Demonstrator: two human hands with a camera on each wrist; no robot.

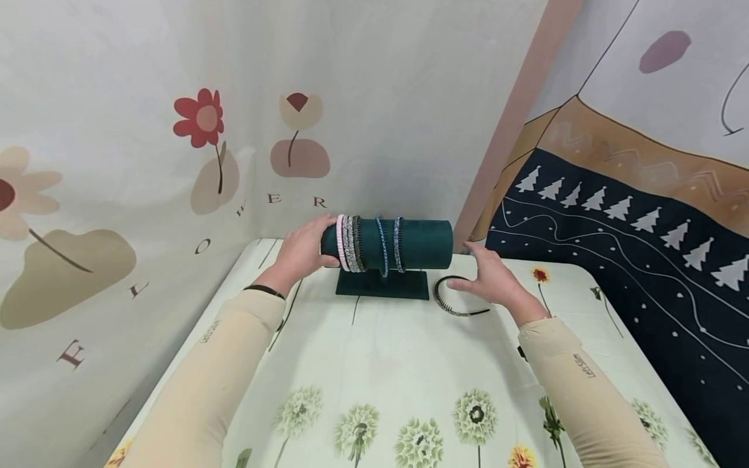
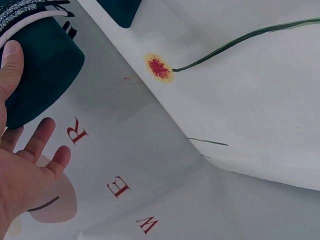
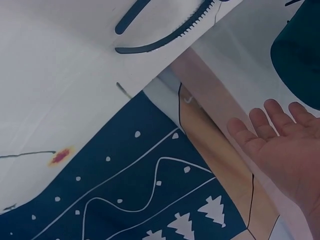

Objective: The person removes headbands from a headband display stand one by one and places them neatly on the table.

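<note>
A dark green display stand [image 1: 428,244], a padded roll on a flat base [image 1: 383,286], stands at the table's back. My left hand [image 1: 301,253] grips the roll's left end, thumb in front and fingers behind. Beside that hand, a pale pink headband [image 1: 341,244] and several grey and black toothed ones sit close together on the roll. A thin blue headband [image 1: 383,246] and a blue-grey one [image 1: 398,244] stand apart near its middle. Past the right end, my right hand [image 1: 491,276] is held with fingers spread, holding nothing. Below it a toothed headband [image 3: 165,42] lies on the table.
A white flower-print cloth [image 1: 374,351] covers the table. Curtain fabric with flowers and letters [image 2: 118,187] hangs close behind and at the left. Dark blue fabric with white trees [image 1: 620,260] hangs along the right edge.
</note>
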